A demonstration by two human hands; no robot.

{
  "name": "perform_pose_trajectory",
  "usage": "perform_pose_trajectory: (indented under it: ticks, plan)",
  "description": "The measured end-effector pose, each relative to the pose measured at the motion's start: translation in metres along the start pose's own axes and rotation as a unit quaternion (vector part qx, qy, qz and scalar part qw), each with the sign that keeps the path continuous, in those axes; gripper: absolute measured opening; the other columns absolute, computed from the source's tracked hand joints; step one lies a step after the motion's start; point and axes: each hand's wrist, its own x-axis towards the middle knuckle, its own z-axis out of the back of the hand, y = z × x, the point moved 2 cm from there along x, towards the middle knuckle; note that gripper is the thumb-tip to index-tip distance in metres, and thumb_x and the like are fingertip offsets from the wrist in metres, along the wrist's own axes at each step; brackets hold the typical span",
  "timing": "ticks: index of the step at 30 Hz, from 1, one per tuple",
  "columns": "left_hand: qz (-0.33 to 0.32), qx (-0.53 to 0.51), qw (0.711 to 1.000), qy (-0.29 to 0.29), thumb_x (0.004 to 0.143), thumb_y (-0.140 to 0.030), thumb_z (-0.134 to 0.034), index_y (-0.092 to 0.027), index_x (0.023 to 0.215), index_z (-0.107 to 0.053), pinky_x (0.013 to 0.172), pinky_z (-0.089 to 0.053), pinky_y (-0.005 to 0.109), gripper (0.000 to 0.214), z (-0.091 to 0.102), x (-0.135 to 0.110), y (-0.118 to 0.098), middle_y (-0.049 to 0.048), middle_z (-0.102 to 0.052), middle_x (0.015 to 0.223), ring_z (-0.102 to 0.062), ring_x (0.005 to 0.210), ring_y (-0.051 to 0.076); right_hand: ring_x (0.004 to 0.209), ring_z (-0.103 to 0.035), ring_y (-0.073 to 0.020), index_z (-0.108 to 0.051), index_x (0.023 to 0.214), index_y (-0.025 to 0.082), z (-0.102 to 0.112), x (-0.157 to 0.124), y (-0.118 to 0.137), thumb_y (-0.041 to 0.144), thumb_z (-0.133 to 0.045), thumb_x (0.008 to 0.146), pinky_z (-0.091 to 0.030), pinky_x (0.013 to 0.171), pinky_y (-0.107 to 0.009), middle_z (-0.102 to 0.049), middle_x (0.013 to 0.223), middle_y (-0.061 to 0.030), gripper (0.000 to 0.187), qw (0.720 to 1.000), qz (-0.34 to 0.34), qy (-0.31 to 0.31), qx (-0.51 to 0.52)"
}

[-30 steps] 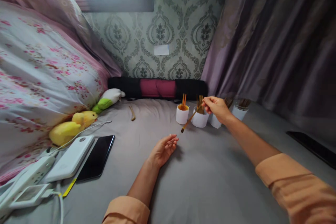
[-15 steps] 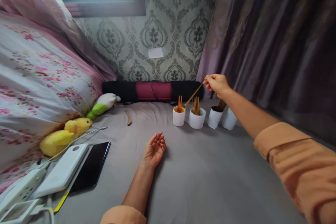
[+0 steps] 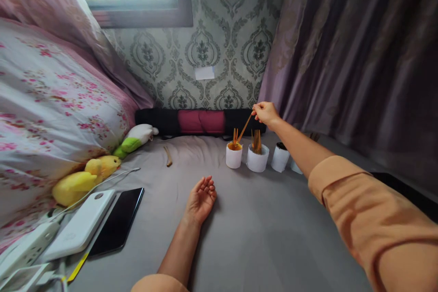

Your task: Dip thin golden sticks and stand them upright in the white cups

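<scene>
My right hand (image 3: 265,112) pinches the top of a thin orange-brown stick (image 3: 244,128) whose lower end dips into the leftmost white cup (image 3: 233,157), which holds a few orange sticks. Beside it stands a second white cup (image 3: 256,160) with several brown sticks, then a third white cup (image 3: 279,158); a fourth is mostly hidden behind my forearm. My left hand (image 3: 201,197) rests palm up on the grey sheet (image 3: 239,237), fingers loosely curled and empty.
A loose stick (image 3: 168,156) lies on the sheet at the left. Yellow and green plush toys (image 3: 89,174), a white power bank (image 3: 80,225), a black phone (image 3: 118,221) and a power strip (image 3: 25,248) line the left side. A black and maroon roll (image 3: 200,121) lies against the wall.
My right hand lifted the stick from low over the sheet, then carried it left and down until its tip entered the leftmost cup. My left hand curled slightly and stayed in place.
</scene>
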Motion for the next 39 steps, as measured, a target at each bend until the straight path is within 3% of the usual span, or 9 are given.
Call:
perform_pose_trajectory:
  ticks: [20,31,39]
  plan:
    - [0.001,0.006,1.000,-0.003,0.080,-0.015,-0.050,-0.007,0.080,-0.060,0.047,-0.041,0.018,0.013,-0.003,-0.001,0.001,0.0058,-0.057,0.067,-0.050,0.053,0.007,0.040,-0.048,-0.0025,-0.059,0.079,0.013,-0.033,0.000,-0.032,0.024,-0.047,0.082,-0.036,0.040,-0.012,-0.065,0.067,-0.0017,0.017,0.992,0.068,0.084,-0.071]
    - [0.007,0.008,1.000,-0.004,0.080,-0.016,-0.051,-0.008,0.081,-0.059,0.046,-0.040,0.018,0.012,-0.002,-0.001,0.001,0.0055,-0.058,0.067,-0.051,0.053,0.008,0.040,-0.049,-0.0032,-0.059,0.075,0.014,-0.046,-0.009,-0.046,0.023,-0.047,0.081,-0.036,0.041,-0.013,-0.063,0.064,-0.0010,0.017,0.986,0.077,0.123,-0.080]
    - [0.007,0.012,1.000,-0.006,0.079,-0.016,-0.051,-0.008,0.080,-0.060,0.047,-0.041,0.018,0.012,-0.001,0.000,0.001,0.0055,-0.058,0.068,-0.051,0.053,0.007,0.040,-0.047,-0.0030,-0.060,0.078,0.013,-0.052,-0.016,-0.049,0.022,-0.046,0.082,-0.035,0.039,-0.013,-0.065,0.068,-0.0025,0.016,0.986,0.033,0.144,-0.073]
